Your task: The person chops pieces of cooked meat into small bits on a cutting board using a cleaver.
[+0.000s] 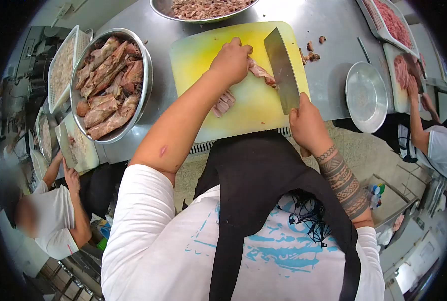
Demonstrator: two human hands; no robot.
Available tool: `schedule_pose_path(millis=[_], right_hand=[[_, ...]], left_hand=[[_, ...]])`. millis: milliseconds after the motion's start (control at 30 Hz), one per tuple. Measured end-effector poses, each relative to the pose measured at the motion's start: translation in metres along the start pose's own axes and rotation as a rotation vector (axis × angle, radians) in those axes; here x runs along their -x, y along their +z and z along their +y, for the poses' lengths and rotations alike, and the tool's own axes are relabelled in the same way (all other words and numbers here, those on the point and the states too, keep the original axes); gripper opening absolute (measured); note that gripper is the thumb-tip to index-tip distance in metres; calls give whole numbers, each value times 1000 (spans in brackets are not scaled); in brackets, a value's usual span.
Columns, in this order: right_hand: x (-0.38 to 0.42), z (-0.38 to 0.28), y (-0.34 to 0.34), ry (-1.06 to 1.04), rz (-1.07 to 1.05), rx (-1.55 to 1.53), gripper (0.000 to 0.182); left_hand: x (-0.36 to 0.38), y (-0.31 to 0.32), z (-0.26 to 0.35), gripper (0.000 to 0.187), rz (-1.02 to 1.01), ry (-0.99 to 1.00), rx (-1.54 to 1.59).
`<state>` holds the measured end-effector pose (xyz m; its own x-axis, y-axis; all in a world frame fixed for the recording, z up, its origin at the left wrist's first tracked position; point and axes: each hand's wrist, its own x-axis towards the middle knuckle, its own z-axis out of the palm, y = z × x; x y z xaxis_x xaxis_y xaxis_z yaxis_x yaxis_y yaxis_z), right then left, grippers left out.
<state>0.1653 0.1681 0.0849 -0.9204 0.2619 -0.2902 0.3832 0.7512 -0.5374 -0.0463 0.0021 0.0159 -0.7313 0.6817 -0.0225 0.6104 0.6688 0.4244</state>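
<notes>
Leftmost, a co-worker's hand (72,176) rests by a small board at the counter edge, beside a steel bowl (147,75) heaped with large cooked meat pieces (108,85). Next along, the person's left hand (231,60) is curled down on a strip of meat (260,71), pinning it to the yellow cutting board (198,55); a few cut slices (223,104) lie just below that wrist. Right of the strip, the cleaver (282,67) stands blade-down on the board, its edge touching or nearly touching the meat, with the right hand (306,123) clenched around the handle. Small scraps (311,52) sit on the steel table (329,25) past the board, then an empty-looking round pan (366,95), and at the far right another person's hand (413,88) works pink meat on a second board.

The main risk, as I judge it, is the left fingertips: they sit very close to the blade, and greasy meat could slip under pressure and drag them into the cut. The board also overhangs the table's near edge, so a hard chop might shift it.
</notes>
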Motion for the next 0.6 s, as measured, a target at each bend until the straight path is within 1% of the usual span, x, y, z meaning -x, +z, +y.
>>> schedule_pose_path(millis=[133, 167, 233, 300, 333, 400, 433, 500, 533, 600], right_hand=[[2, -20, -8, 40, -10, 18, 24], [1, -25, -8, 18, -22, 44, 24], [-2, -33, -2, 0, -37, 66, 25], [-10, -37, 8, -16, -83, 89, 30], [-19, -37, 19, -17, -85, 88, 30], [-33, -31, 43, 23, -21, 66, 32], [-44, -30, 41, 19, -10, 70, 32], [-52, -30, 38, -18, -58, 133, 42], [-50, -29, 35, -17, -52, 136, 42], [-42, -27, 30, -40, -37, 152, 35]], left_hand=[[2, 0, 4, 35, 2, 50, -36], [2, -1, 5, 35, -5, 51, -31], [4, 0, 4, 34, -18, 54, -25], [4, 2, 3, 34, -6, 57, -6], [3, 2, 0, 34, -7, 56, -7], [5, 3, -2, 33, 6, 86, 15], [2, -1, -2, 33, 16, 91, 14], [8, -5, 1, 32, -22, 54, 64], [10, -7, 1, 32, -18, 59, 64], [21, -8, -3, 31, -46, 96, 212]])
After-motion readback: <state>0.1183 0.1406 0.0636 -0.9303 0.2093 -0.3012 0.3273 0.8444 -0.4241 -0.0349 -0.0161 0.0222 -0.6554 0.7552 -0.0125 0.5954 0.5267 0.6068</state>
